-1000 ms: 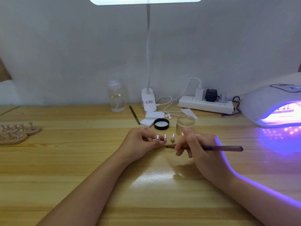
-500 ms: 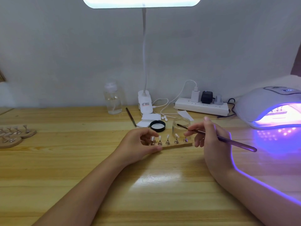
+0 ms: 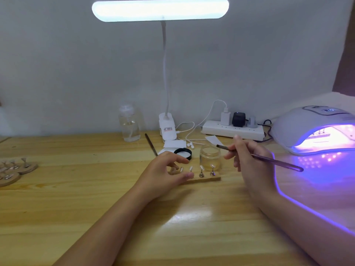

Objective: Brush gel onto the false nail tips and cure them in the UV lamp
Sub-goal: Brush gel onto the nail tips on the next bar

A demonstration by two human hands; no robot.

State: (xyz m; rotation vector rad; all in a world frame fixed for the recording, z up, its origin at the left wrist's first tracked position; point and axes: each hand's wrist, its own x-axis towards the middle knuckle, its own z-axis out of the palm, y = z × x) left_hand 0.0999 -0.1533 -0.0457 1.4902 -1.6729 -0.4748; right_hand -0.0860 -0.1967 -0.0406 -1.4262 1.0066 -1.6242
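While the desk lamp [image 3: 160,9] glares white over the wooden table [image 3: 76,198], the person's left hand [image 3: 165,174] sits at the left end of a small wooden strip [image 3: 206,179], thumb and fingers curled about that end and holding it; the strip lies flat on the table just in front of an open glass jar [image 3: 210,157], and on it stand little metal pegs carrying the false nail tips [image 3: 201,167] — two stand clear to the right, the others half hidden by the fingers. Right hand [image 3: 247,160] is raised beside the jar, pinching a purple-handled brush [image 3: 269,160] between thumb and fingertips; the bristle end points left and hovers over the jar's mouth, whether it touches the rim I cannot tell. Off to the right the UV lamp [image 3: 307,129] glows violet, its mouth open toward the table, well apart from the strip; something small lies inside, too washed out to make out. Behind the jar lie a black lid [image 3: 183,153], a clear bottle [image 3: 130,124] and a power strip [image 3: 232,130]; at the far left edge — more wooden holders [image 3: 23,169] with tips.
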